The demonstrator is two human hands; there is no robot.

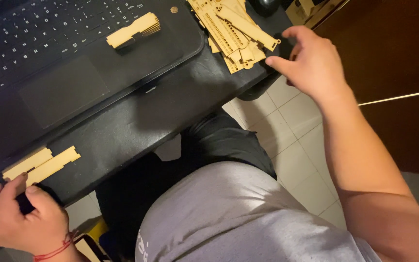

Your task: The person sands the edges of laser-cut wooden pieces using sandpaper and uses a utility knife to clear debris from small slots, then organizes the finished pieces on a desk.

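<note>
Two hands work at a black desk (136, 126), seen from the head camera looking down over a grey shirt (238, 218) and dark trousers (219, 140).

Right hand (311, 60): it reaches toward the desk's far right corner, fingers spread and slightly curled, gripping nothing. Its fingertips sit just beside a loose pile of pale wooden cut-out pieces (231, 29), and the index tip is at, or nearly at, the pile's right edge (whether it truly touches I cannot tell). The pieces in the pile are flat strips with notches and small holes, lying crossed over each other.

Left hand (18, 221): it is at the desk's near left corner, a red string (54, 250) round the wrist. Its fingers are bent and their tips rest on the near end of two flat wooden strips (42, 164) that lie side by side along the near edge; the hand presses on them rather than clamping them.

A dark laptop (73, 63) fills the left and middle of the desk, keyboard toward the far left. On its palm rest, right of the touchpad, lies a small stack of wooden pieces (134, 30), well apart from both hands.

Pale floor tiles (297, 126) show beyond the desk's right edge, with a dark wooden panel (394, 48) at the right.
</note>
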